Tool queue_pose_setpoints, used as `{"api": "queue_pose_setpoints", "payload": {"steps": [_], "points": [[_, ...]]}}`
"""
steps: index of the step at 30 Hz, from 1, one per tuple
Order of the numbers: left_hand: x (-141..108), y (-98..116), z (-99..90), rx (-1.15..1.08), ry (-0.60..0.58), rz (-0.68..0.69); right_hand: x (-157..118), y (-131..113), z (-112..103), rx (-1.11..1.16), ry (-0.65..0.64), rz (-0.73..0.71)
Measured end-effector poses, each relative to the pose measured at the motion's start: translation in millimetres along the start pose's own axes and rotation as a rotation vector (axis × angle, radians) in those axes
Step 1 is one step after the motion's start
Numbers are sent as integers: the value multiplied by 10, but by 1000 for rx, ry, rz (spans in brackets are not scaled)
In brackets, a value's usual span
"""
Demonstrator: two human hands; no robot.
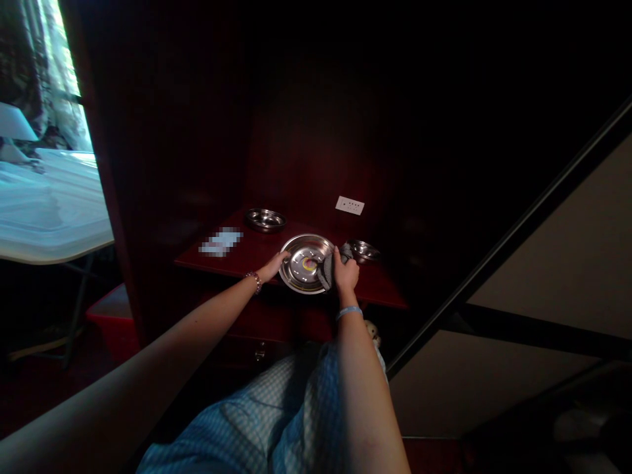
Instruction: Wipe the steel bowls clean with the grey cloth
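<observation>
A shiny round metal plate point(300, 268) with a yellow and pink sticker at its centre is held up over the front edge of a dark red shelf. My left hand point(274, 266) grips its left rim, a beaded bracelet on the wrist. At the right rim, my right hand point(347, 271) is closed on a grey cloth point(326, 270), which lies against the plate's inner right side. One metal dish point(265, 220) rests on the shelf at the back left. Another metal dish point(364, 251) sits behind my right hand, partly hidden.
The dark red shelf point(232, 264) carries a blurred pale item point(221, 241) at its left. A white socket panel point(350, 205) is on the back wall. Further left are a pale table point(54, 227) and a red box point(114, 322). A sliding door frame slants across the right.
</observation>
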State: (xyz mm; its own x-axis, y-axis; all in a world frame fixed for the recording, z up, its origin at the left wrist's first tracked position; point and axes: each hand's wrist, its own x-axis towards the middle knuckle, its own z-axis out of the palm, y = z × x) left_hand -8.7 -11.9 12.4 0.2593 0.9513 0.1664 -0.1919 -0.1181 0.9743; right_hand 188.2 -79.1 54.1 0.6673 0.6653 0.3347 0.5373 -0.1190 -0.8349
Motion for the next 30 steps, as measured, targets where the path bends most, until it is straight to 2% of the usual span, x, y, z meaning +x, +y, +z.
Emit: {"api": "queue_pose_setpoints", "payload": {"steps": [4, 8, 10, 13, 20, 25, 28, 30], "points": [[54, -52, -19, -50, -2, 27, 64, 11, 16, 188, 89, 181], [126, -147, -64, -7, 58, 68, 122, 38, 82, 625, 82, 341], [145, -184, -84, 17, 72, 78, 145, 60, 115, 806, 65, 385], [160, -219, -98, 20, 80, 80, 180, 95, 135, 948, 61, 384], [172, -233, -94, 18, 73, 75, 263, 192, 92, 960, 245, 392], [159, -218, -96, 32, 69, 91, 311, 243, 42, 781, 127, 202], [164, -229, -100, 14, 74, 90, 322, 259, 24, 816, 147, 184], [169, -238, -102, 14, 76, 94, 331, 277, 15, 737, 156, 162]]}}
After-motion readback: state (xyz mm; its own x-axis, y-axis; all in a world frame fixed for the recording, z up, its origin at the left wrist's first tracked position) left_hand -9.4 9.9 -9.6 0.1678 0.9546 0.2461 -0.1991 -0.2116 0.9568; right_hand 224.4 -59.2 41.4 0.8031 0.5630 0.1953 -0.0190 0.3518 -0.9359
